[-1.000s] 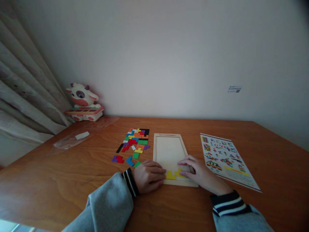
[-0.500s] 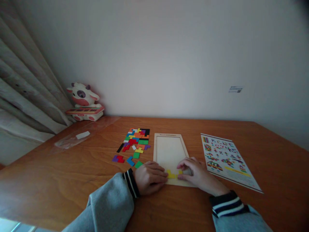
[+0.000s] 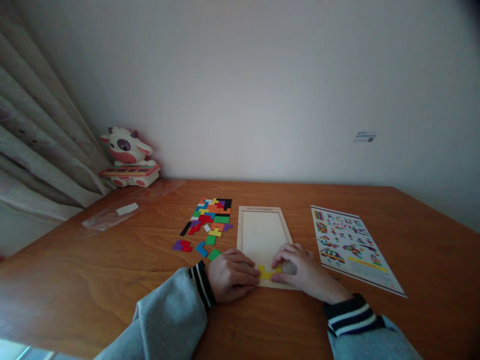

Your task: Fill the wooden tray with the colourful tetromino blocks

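A shallow wooden puzzle tray (image 3: 258, 283) lies lengthwise in front of me. Yellow block pieces (image 3: 265, 273) sit at its near end, partly hidden by my fingers. My left hand (image 3: 232, 276) lies over the tray's near left corner, fingers flat and extended, their tips beside the yellow. From the right, my right hand (image 3: 300, 267) has thumb and index finger pinched on the right-hand part of the yellow, inside the tray. Whether the yellow is one piece or two I cannot tell.
Left of the tray lie several coloured puzzle pieces (image 3: 221, 219), with a blue piece (image 3: 201, 249) nearer me. A printed pattern sheet (image 3: 352, 250) lies to the right. Clear plastic wrapping (image 3: 101, 220) and a cow-shaped toy keyboard (image 3: 129, 160) are at the far left.
My right thumb and index finger have moved slightly left with the yellow piece, and the gap in the yellow has narrowed. My left hand has stayed on the corner.
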`<action>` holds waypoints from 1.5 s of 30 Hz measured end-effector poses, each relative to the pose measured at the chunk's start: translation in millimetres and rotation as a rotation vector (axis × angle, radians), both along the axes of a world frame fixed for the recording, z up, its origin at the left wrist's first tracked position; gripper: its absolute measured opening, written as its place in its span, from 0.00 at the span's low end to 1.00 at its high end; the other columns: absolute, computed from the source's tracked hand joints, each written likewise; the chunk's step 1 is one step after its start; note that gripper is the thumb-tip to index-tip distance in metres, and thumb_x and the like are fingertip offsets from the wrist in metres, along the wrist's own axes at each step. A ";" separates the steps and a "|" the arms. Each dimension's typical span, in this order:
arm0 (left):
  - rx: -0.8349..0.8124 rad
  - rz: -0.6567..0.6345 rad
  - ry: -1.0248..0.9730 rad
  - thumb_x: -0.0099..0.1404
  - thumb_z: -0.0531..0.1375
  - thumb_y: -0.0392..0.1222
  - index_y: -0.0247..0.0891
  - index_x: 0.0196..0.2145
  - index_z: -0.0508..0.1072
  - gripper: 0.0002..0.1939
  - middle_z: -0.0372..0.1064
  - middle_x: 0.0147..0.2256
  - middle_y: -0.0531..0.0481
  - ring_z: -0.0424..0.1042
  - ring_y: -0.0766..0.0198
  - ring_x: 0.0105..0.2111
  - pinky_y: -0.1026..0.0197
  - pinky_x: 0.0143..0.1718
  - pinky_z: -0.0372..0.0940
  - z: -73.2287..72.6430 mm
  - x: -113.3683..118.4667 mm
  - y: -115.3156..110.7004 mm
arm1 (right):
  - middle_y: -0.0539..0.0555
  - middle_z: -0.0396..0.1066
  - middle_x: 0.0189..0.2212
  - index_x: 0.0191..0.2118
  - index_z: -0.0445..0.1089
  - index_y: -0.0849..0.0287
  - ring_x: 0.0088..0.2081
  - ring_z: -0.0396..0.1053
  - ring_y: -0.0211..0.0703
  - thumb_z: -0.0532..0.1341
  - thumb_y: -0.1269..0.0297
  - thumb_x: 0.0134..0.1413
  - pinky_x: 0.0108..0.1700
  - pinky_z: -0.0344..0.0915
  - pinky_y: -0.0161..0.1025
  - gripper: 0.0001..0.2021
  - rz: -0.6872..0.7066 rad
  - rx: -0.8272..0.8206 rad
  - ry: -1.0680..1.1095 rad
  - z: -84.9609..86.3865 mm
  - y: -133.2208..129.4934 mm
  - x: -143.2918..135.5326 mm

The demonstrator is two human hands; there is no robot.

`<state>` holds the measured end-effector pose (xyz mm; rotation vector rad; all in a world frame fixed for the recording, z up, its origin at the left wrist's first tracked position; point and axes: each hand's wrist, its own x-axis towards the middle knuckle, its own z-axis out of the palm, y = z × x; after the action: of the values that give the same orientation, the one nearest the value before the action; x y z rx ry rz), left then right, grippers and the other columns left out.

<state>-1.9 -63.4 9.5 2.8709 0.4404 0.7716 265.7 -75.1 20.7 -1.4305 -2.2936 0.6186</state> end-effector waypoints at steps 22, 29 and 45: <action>-0.032 0.409 0.021 0.63 0.63 0.52 0.41 0.43 0.78 0.16 0.78 0.38 0.46 0.76 0.59 0.40 0.56 0.47 0.71 16.2 -124.0 51.6 | 0.53 0.74 0.35 0.34 0.71 0.53 0.40 0.71 0.48 0.54 0.53 0.64 0.44 0.64 0.45 0.14 -0.203 0.217 0.249 -14.8 8.6 -11.4; -0.097 0.397 0.041 0.54 0.67 0.61 0.43 0.44 0.79 0.25 0.79 0.38 0.48 0.77 0.58 0.39 0.57 0.44 0.72 5.9 -132.9 51.1 | 0.53 0.74 0.35 0.35 0.71 0.54 0.40 0.71 0.48 0.54 0.54 0.64 0.44 0.63 0.45 0.13 -0.215 0.236 0.236 -12.3 7.6 -12.5; -0.115 0.420 0.030 0.62 0.62 0.46 0.42 0.47 0.76 0.16 0.74 0.49 0.47 0.75 0.61 0.48 0.60 0.52 0.70 -3.7 -133.5 55.2 | 0.51 0.73 0.34 0.35 0.71 0.55 0.39 0.71 0.44 0.57 0.61 0.64 0.44 0.61 0.42 0.08 -0.136 0.339 0.218 -10.5 5.3 -15.4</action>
<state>-135.4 -8.3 5.8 2.7147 1.0769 0.7299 250.3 -69.8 10.2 -1.2740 -1.9981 0.3079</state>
